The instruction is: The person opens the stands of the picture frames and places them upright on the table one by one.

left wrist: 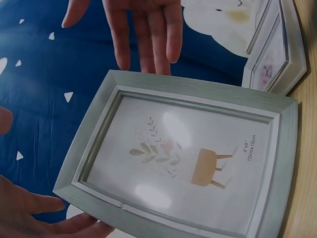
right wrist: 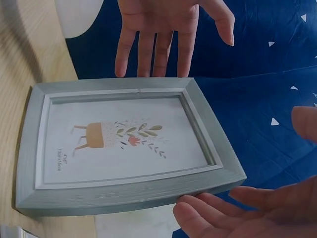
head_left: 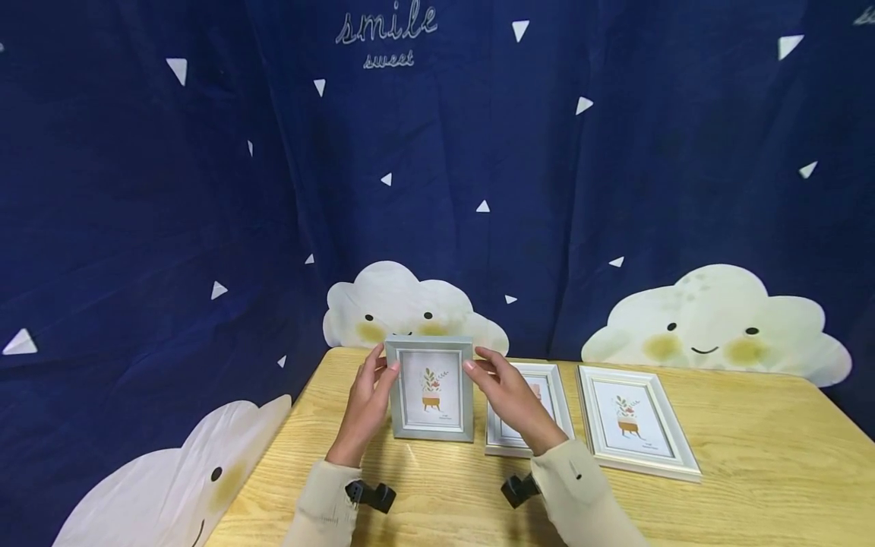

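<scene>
Grey-green picture frame [head_left: 432, 391], framed between two bare hands. Left hand [head_left: 369, 406] at its left side, right hand [head_left: 513, 399] at its right. Neither is clenched: fingers lie straight or nearly so, tips at the side rails. From the head, the thumbs seem to meet the front of the rails; the wrist views show them spread away from the frame, so I read no pinch. How firmly the fingertips press, cannot tell.

Frame appears upright on the wooden table [head_left: 772, 448], lower edge down, plant picture facing the person. Likely reason for hands on both sides: even support, since a narrow standing frame could tip. Palms and the clear thumbs leave the front unobstructed.

Pose: forearms reach forward from below and converge on the frame; palms turned inward, near mirror images. Pale sleeves [head_left: 588, 486] to the wrists, a dark wrist device [head_left: 517, 490] at each cuff.

Outward, right: a middle white frame [head_left: 550, 391], partly behind the right hand, then a right-hand white frame [head_left: 639, 422], showing a similar plant. Both seem laid flat, face up. Behind everything, dark blue curtain [head_left: 437, 152] with smiling clouds.
</scene>
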The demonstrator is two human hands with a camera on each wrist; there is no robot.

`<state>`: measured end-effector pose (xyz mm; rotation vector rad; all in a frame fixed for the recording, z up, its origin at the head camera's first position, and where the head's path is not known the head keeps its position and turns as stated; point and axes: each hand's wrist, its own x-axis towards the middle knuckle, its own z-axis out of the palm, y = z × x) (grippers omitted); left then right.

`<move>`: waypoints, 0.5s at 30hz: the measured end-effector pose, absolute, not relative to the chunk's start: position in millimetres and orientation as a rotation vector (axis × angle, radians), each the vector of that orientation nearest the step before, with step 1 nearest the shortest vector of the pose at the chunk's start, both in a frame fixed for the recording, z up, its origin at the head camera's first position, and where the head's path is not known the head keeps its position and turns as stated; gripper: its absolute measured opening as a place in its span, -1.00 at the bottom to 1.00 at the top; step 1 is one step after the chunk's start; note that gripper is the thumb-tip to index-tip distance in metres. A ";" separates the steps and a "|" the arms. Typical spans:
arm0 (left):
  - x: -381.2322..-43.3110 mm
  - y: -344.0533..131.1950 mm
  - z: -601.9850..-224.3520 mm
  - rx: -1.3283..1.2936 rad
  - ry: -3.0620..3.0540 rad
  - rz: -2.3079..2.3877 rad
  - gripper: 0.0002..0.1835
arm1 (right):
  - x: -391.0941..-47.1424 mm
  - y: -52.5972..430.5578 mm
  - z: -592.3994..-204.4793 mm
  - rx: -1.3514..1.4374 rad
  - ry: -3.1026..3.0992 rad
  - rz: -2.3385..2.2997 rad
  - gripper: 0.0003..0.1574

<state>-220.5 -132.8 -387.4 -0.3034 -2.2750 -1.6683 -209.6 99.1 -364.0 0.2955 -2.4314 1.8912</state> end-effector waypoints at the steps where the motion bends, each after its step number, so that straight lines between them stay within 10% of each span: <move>1: -220.7 -133.3 -387.9 -0.297 -2.277 -1.663 -0.33 | -209.3 99.0 -364.3 0.295 -2.435 1.881 -0.15; 15: -227.4 -132.7 -397.8 -0.189 -2.272 -1.583 -0.42 | -220.9 95.9 -394.7 0.248 -2.421 2.017 -0.29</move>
